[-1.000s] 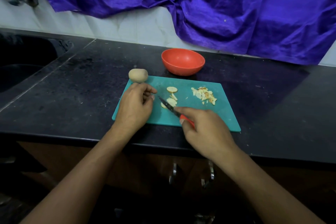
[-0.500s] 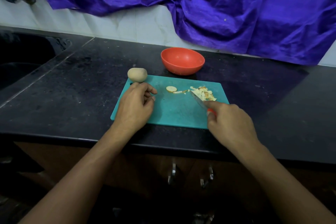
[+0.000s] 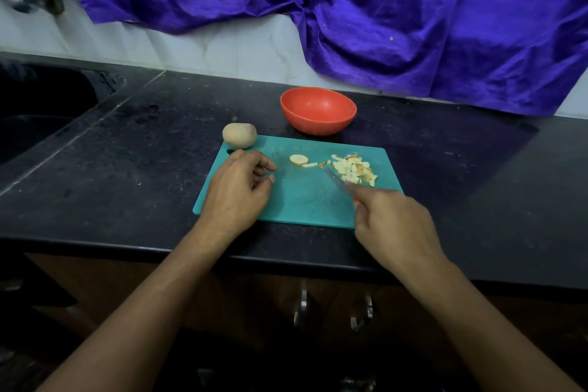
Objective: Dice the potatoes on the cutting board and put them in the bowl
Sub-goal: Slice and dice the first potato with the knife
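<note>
The teal cutting board (image 3: 302,204) lies in the middle of the frame on the black tabletop (image 3: 143,169), its long axis running left to right. Its near edge sits close to the tabletop's front edge. Bare dark surface spreads to the right of the board, and to the left as far as the sink (image 3: 38,111) at the left edge of the frame. The red bowl (image 3: 318,111) stands just above the board's far edge, apart from it, under the purple cloth (image 3: 381,9).

The left hand (image 3: 237,191) rests on the board's left part, fingers loosely curled and holding nothing, forearm coming in from the lower left. The right hand (image 3: 391,219) covers the board's lower right corner and grips the knife (image 3: 337,180), a sliver of red handle showing at its knuckles. The blade is blurred. It points to the upper left, its tip at the left side of the diced potato pile (image 3: 353,169).

That pile sits in the board's upper right part. A round potato slice (image 3: 298,159) lies flat just left of it. A whole potato (image 3: 239,135) rests at the board's upper left corner, its long axis left to right.
</note>
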The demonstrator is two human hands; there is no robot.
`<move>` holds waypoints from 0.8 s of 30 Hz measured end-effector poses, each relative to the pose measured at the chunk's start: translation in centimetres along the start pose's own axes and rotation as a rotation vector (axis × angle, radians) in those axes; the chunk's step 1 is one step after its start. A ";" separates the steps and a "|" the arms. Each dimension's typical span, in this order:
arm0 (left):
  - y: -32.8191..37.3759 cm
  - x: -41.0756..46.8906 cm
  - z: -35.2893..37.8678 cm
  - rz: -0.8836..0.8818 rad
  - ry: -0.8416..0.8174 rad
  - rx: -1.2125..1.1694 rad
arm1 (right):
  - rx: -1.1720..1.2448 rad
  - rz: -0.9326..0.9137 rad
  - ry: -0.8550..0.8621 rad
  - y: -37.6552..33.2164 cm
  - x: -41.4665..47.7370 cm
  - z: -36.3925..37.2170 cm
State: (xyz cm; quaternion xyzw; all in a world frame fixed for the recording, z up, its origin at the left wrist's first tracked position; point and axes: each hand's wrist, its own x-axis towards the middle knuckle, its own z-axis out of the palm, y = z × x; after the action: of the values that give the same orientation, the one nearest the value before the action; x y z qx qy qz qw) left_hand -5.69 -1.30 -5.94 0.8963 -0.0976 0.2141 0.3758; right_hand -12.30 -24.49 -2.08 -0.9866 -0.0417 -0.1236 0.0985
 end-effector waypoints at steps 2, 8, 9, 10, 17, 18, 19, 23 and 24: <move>0.0 0.0 0.0 -0.001 -0.002 0.004 | -0.024 0.001 -0.022 0.2 0.3 -0.4; 0.3 0.1 0.0 -0.018 -0.021 0.058 | -0.061 0.002 -0.018 -0.2 0.6 0.1; 0.4 0.4 0.2 -0.028 -0.019 0.088 | -0.046 0.015 -0.035 0.0 0.8 0.4; 0.5 0.8 0.3 -0.040 -0.017 0.125 | -0.001 0.031 -0.036 0.1 1.1 0.6; 1.7 3.9 2.2 0.136 -0.171 0.337 | 0.191 0.087 0.060 0.3 1.8 1.8; 1.6 4.1 2.3 0.173 -0.204 0.358 | 0.197 0.079 0.063 0.3 1.7 1.9; 1.5 4.3 2.5 0.189 -0.225 0.379 | 0.207 0.077 0.067 0.5 1.6 1.9; 1.2 4.2 2.5 0.172 -0.226 0.462 | 0.228 0.076 0.096 0.7 1.5 2.3; 1.1 4.0 2.5 0.165 -0.221 0.475 | 0.226 0.074 0.102 0.6 1.5 2.4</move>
State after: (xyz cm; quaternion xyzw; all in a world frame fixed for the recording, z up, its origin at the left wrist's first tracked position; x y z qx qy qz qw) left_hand -1.74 -3.92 -4.91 0.9663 -0.1577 0.1618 0.1236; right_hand -10.24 -24.51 -4.11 -0.9625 -0.0138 -0.1645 0.2154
